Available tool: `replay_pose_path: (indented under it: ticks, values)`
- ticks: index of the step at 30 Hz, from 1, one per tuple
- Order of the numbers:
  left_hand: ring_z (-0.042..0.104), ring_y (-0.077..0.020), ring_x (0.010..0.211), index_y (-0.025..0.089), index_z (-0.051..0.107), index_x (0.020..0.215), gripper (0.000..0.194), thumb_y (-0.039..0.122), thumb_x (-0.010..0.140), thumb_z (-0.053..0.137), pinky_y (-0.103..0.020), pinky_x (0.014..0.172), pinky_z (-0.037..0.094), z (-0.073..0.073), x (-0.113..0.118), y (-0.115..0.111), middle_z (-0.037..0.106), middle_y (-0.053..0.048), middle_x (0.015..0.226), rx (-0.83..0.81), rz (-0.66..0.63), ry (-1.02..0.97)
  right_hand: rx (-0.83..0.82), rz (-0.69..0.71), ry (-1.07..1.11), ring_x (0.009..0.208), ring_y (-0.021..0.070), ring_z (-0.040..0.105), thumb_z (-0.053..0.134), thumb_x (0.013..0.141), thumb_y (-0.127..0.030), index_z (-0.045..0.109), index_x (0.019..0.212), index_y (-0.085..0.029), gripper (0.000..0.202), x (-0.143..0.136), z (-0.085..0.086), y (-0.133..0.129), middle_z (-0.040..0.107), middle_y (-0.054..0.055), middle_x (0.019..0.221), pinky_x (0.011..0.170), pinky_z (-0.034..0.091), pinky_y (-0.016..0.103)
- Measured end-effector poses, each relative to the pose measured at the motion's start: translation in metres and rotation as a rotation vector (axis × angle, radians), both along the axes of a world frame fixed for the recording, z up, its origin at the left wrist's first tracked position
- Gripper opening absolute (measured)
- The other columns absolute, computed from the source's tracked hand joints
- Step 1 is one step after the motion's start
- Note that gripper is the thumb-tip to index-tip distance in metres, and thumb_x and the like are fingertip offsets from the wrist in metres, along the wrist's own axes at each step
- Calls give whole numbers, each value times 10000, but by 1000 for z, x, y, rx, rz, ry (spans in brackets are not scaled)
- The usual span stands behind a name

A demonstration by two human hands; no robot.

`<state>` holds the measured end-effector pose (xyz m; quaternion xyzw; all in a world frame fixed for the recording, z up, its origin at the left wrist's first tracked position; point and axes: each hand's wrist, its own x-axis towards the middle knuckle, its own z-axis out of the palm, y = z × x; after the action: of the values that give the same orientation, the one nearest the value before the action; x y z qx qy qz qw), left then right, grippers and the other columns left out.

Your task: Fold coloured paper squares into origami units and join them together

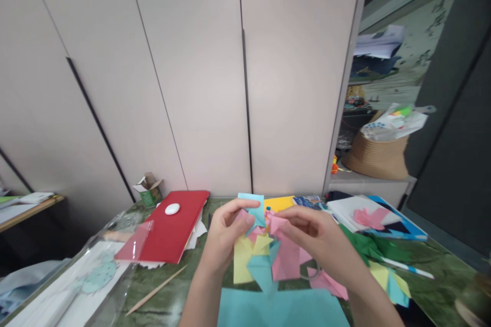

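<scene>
My left hand (233, 226) pinches a light blue piece of folded paper (252, 204) between thumb and fingers, with some pink paper showing behind the thumb. Opposite it, my right hand (309, 229) grips a pink folded paper (276, 224) by its edge. The two pieces are close together; whether they join is unclear. Under the hands are yellow paper (242, 263), a blue folded piece (263, 271) and pink paper (287, 260), overlapping one another. A large light blue sheet (282, 309) lies nearest to me.
Left of my hands are a red folder (169, 235) with a white round object (172, 209), a pointed wooden stick (156, 290) and a clear plastic sleeve (111, 276). On the right lie green paper (364, 245), a white pen (408, 267) and more folded pieces (391, 283). Cabinet doors (207, 87) stand behind.
</scene>
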<state>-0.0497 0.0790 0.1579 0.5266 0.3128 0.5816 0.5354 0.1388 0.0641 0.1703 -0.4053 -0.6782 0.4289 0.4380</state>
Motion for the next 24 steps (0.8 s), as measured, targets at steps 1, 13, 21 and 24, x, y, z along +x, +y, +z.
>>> replay_pose_path:
  ticks: [1,13,21,24]
  values:
    - [547,-113,628,187,716,852,205,286,674,730,-203,585,432,0,0,0,616,-12,717,-1,-4,0,-1,-1,11,776,172,620,578,828,-389,673,917,-206,225,0,0,0,698,35,846,665,457,254]
    - [528,-100,563,160,717,841,256,293,627,760,-192,534,411,1,-1,2,616,-9,658,-49,41,-56,20,48,65,897,200,620,473,888,-436,610,1145,-239,352,18,-7,4,673,81,1050,690,497,293]
    - [587,-134,577,152,697,862,260,278,639,738,-228,557,441,2,2,0,653,-30,681,-88,31,-126,5,237,128,936,195,610,611,815,-313,621,1080,-267,269,20,-7,6,614,74,1164,817,503,361]
    - [596,-129,565,146,698,864,258,266,639,733,-223,555,448,2,2,0,655,-27,665,-110,24,-147,-10,268,138,956,198,611,611,815,-304,616,1071,-263,260,18,-7,6,604,71,1168,846,494,376]
